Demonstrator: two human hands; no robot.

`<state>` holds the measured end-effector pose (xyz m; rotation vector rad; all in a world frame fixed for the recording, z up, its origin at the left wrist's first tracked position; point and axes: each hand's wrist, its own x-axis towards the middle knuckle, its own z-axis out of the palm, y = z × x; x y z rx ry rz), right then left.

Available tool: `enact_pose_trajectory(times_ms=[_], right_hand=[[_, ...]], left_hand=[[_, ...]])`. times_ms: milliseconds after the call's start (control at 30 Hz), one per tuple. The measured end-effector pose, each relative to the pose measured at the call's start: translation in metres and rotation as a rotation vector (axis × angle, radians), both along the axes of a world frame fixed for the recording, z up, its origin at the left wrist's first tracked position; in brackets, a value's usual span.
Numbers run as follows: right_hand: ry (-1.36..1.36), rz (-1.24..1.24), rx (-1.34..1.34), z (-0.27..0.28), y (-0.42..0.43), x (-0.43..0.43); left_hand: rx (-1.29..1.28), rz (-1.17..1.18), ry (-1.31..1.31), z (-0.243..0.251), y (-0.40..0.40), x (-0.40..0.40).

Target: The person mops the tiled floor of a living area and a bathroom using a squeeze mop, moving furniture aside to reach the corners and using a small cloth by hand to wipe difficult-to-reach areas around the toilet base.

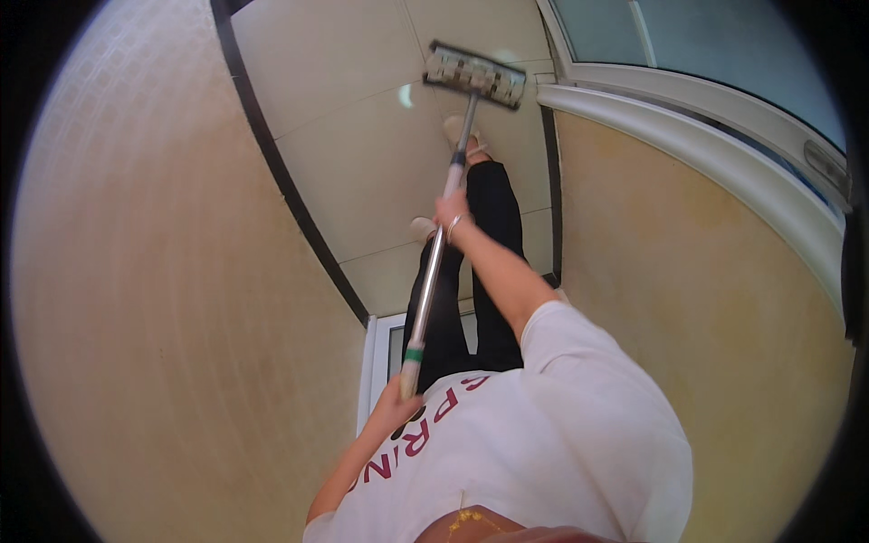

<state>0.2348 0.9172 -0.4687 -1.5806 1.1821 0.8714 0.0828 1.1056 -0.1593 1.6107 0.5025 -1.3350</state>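
My left hand [396,410] is closed around the pale top end of a mop pole [428,292], close to my waist. Farther down, my right hand [452,209], with a bracelet at its wrist, grips the same pole at its pale sleeve. The pole is shiny metal with a green band near the top. It slants away from me to a wide rectangular mop head [475,75], which has dark long edges and a blurred, patchy light-and-dark middle. That head is on or just above the tiled floor [339,163], beyond my forward foot.
Tan walls rise on the left [170,271] and right [665,258], with dark skirting [271,163] along the floor. A white-framed window [706,88] and its pale sill [652,136] are at upper right. My light shoes [422,229] stand on the tiles. Behind my legs is a white frame [370,360].
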Motion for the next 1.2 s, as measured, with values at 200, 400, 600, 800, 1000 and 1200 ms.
enact_pose_trajectory(times_ms=[200,400,600,800,1000,1200], right_hand=[[0.151,0.057,0.186,0.059,0.123,-0.153],[0.103,0.013,0.262,0.047,0.11,-0.151],[-0.203,-0.028,0.222,-0.006,0.079,0.044],[-0.237,0.221,0.154,-0.04,0.109,0.245],[-0.274,0.553,0.262,-0.059,0.191,0.296],[-0.265,0.827,0.204,-0.051,0.233,0.169]], left_hand=[[0.25,-0.007,0.187,0.089,0.082,-0.158],[0.207,-0.012,0.256,0.087,0.065,-0.139],[0.11,0.21,0.133,0.017,0.033,0.014],[0.065,0.572,0.02,-0.051,0.022,0.138],[0.068,0.855,0.053,-0.08,0.002,0.165],[0.074,1.001,0.265,-0.057,-0.005,0.074]])
